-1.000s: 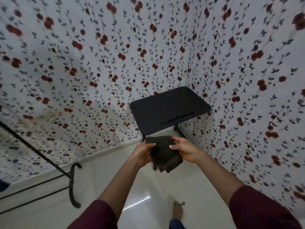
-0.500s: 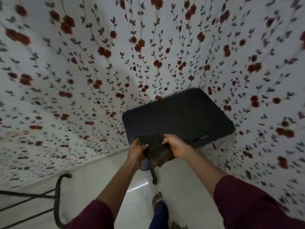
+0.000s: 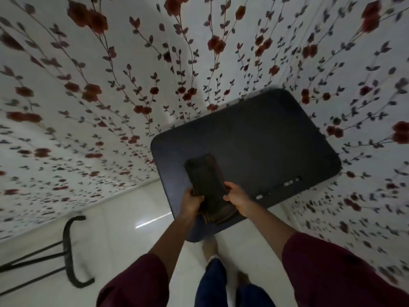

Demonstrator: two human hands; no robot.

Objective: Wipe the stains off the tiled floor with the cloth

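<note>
A dark folded cloth (image 3: 207,182) lies lengthwise over the near left part of a black tabletop (image 3: 265,147). My left hand (image 3: 191,203) grips its near left edge and my right hand (image 3: 238,199) grips its near right edge. The far end of the cloth rests flat on the tabletop. The pale glossy tiled floor (image 3: 137,231) shows below and to the left of the table. No stain can be made out on it in this blurred frame.
Walls with a red flower pattern (image 3: 110,85) meet in a corner behind the table. A black metal stand foot (image 3: 68,251) curves on the floor at the left. My legs and feet (image 3: 212,269) are just in front of the table.
I have moved closer to the table. The cloth, held in the air in front of me a second ago, now stretches out flat over the tabletop with both hands at its near end.
</note>
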